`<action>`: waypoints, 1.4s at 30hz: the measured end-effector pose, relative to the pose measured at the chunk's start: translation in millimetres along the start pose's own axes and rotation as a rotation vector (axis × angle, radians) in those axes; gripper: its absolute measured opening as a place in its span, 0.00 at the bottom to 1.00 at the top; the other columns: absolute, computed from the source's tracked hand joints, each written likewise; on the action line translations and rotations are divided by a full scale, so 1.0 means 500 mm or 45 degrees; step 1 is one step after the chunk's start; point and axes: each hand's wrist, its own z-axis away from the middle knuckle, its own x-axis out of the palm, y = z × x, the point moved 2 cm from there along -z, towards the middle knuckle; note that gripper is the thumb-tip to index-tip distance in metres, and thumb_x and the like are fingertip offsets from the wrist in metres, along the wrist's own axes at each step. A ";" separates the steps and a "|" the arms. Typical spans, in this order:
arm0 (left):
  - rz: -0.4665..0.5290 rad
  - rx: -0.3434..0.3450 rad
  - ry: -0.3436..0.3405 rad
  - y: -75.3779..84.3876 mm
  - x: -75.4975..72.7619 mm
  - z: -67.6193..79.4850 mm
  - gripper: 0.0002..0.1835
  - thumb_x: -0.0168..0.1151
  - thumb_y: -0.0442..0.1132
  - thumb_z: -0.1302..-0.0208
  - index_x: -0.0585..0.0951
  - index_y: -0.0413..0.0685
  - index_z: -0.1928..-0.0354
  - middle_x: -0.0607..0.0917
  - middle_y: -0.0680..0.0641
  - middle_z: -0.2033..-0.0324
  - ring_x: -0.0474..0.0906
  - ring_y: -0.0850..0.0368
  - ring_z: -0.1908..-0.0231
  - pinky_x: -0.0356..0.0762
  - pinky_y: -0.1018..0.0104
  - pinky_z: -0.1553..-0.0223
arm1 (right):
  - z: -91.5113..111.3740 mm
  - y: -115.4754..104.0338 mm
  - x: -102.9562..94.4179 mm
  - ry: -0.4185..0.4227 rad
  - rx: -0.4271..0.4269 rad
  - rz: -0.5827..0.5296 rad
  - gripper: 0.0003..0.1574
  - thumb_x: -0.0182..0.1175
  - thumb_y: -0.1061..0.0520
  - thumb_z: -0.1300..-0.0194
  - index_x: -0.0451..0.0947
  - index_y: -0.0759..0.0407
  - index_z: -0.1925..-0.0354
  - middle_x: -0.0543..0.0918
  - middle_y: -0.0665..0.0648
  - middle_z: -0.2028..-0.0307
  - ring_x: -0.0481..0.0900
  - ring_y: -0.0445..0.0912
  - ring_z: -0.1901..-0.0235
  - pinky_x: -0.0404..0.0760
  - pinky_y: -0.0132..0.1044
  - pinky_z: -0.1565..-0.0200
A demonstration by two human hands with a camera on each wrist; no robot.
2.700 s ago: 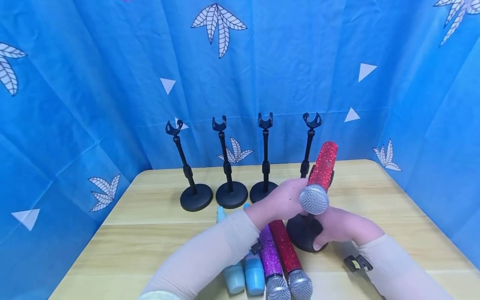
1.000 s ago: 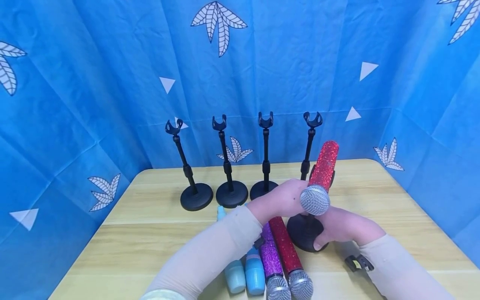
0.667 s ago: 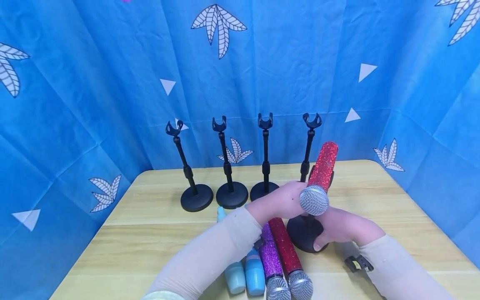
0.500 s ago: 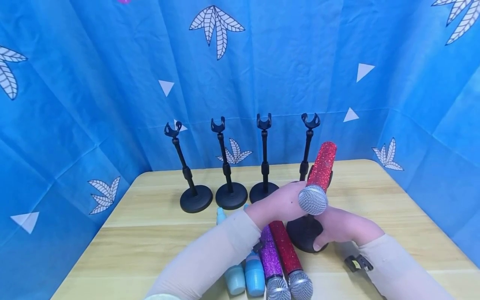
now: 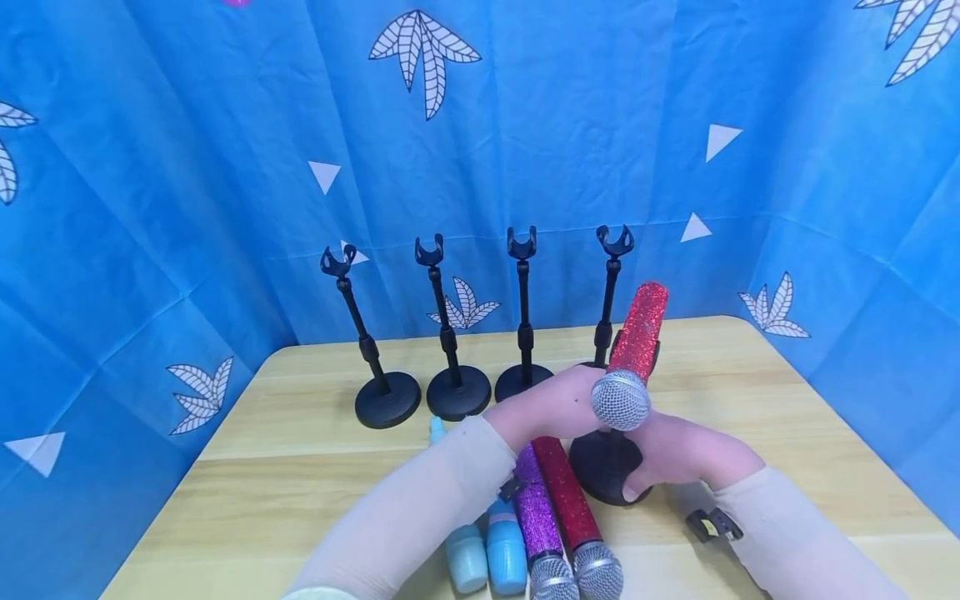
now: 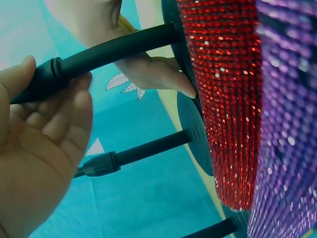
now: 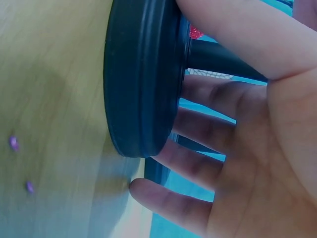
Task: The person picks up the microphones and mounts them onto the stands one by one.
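In the head view a glittery red microphone sits in the clip of a black microphone stand, its silver mesh head toward me. My left hand is behind that head; the left wrist view shows its thumb and fingers around the collar of the pole. Low down, my right hand holds the round base, thumb on its near side. Seen from the right wrist, the fingers reach along the base beside the pole. The microphone's clip is mostly hidden.
Several black stands with bare clips, such as this one, stand in a row behind. Left of the held stand lie a dark red microphone, a purple one and two light blue bottle-shaped items. A blue curtain encloses the table.
The head view has shifted a little, so everything sits slightly further left. Both hands keep the same places on the stand, and the red microphone stays in its clip.
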 end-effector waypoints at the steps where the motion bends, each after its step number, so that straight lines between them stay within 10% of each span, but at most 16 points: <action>1: -0.026 -0.014 -0.009 0.000 0.000 0.001 0.09 0.57 0.48 0.34 0.76 0.66 0.53 0.79 0.65 0.61 0.73 0.73 0.57 0.73 0.72 0.54 | -0.001 -0.001 -0.001 0.000 0.002 0.008 0.68 0.80 0.44 0.69 0.56 0.55 0.33 0.64 0.56 0.37 0.66 0.52 0.41 0.68 0.53 0.43; 8: -0.546 -0.010 -0.087 -0.011 0.003 0.022 0.21 0.52 0.57 0.34 0.71 0.68 0.40 0.76 0.65 0.51 0.71 0.73 0.49 0.70 0.72 0.48 | 0.001 -0.017 -0.004 -0.014 -0.035 0.185 0.56 0.76 0.42 0.62 0.64 0.58 0.38 0.69 0.58 0.41 0.71 0.52 0.45 0.71 0.51 0.46; 15: -0.914 -0.028 -0.327 -0.034 0.034 0.044 0.26 0.48 0.64 0.36 0.73 0.65 0.40 0.76 0.63 0.46 0.70 0.69 0.45 0.67 0.69 0.44 | 0.039 -0.070 -0.015 -0.013 0.002 0.404 0.23 0.71 0.40 0.56 0.77 0.52 0.69 0.76 0.47 0.74 0.74 0.44 0.72 0.75 0.45 0.64; 23: -1.055 -0.243 -0.597 -0.032 0.068 0.063 0.39 0.46 0.73 0.43 0.63 0.66 0.32 0.60 0.62 0.33 0.60 0.65 0.36 0.60 0.67 0.39 | 0.065 -0.116 0.000 0.037 -0.033 0.542 0.19 0.67 0.39 0.53 0.73 0.50 0.79 0.69 0.46 0.83 0.67 0.43 0.80 0.70 0.40 0.74; 33: -1.198 -0.256 -0.564 0.014 0.105 0.022 0.28 0.53 0.73 0.48 0.81 0.67 0.53 0.75 0.61 0.48 0.75 0.64 0.60 0.72 0.65 0.62 | 0.087 -0.094 0.014 0.205 -0.150 0.672 0.17 0.67 0.43 0.54 0.75 0.53 0.75 0.74 0.50 0.79 0.73 0.46 0.80 0.76 0.46 0.73; 42: -1.277 -0.351 -0.579 0.045 0.160 -0.038 0.38 0.54 0.75 0.52 0.70 0.70 0.38 0.63 0.66 0.36 0.71 0.68 0.49 0.70 0.68 0.53 | 0.115 -0.018 -0.016 0.163 -0.001 0.567 0.17 0.68 0.39 0.54 0.74 0.46 0.78 0.72 0.44 0.82 0.70 0.41 0.81 0.73 0.43 0.77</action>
